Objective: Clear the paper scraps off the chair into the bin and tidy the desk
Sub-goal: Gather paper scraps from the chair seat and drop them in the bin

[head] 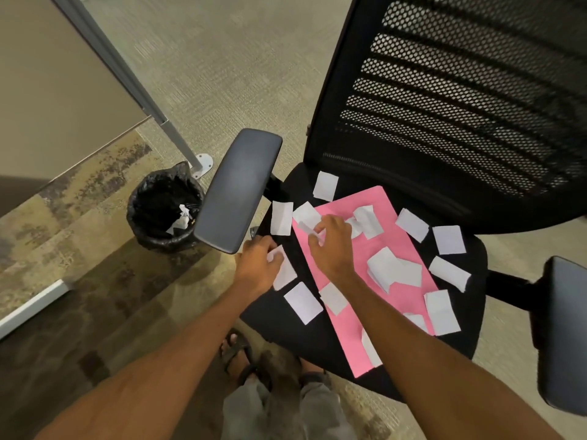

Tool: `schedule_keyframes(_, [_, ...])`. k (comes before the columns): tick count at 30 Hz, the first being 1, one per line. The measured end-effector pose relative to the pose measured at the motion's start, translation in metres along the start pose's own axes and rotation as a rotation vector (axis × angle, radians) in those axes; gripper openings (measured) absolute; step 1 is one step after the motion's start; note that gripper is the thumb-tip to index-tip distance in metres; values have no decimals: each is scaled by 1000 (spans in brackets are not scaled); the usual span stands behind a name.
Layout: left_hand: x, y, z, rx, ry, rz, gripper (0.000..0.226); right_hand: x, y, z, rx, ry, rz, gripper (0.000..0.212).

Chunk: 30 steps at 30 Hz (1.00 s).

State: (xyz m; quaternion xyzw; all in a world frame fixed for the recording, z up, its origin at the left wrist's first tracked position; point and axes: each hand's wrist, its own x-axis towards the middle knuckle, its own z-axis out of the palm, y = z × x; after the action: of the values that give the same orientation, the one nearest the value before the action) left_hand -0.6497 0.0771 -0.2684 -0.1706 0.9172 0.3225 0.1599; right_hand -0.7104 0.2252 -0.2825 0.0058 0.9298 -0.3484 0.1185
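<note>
A black office chair seat (pixel 317 331) carries a pink sheet (pixel 355 312) and several white paper scraps (pixel 448 239) strewn over it. My left hand (pixel 257 265) rests at the seat's left edge with its fingers closed on a white scrap (pixel 284 271). My right hand (pixel 330 246) hovers over the pink sheet's upper left and pinches another white scrap (pixel 309 228). The bin (pixel 165 208), lined with a black bag, stands on the floor left of the chair, with crumpled paper inside.
The chair's left armrest (pixel 238 188) juts between the seat and the bin. The mesh backrest (pixel 460 100) rises behind the seat, and the right armrest (pixel 565 335) is at the frame's right. A partition post with its foot (pixel 203 163) stands behind the bin. My sandalled feet (pixel 241 347) are on the carpet.
</note>
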Motion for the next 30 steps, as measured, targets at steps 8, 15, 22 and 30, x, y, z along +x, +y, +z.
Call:
schedule_keyframes(8, [45, 22, -5, -349, -21, -212, 25, 30, -2, 18, -218, -209, 4, 26])
schedule_keyframes(15, [65, 21, 0, -268, 74, -191, 11, 31, 0, 23, -268, -182, 32, 48])
schedule_keyframes(22, [69, 28, 4, -160, -7, -193, 57, 41, -5, 18, -358, -241, 66, 48])
schedule_keyframes(30, [75, 30, 4, -115, -138, -126, 69, 34, 8, -12, -246, -32, 109, 26])
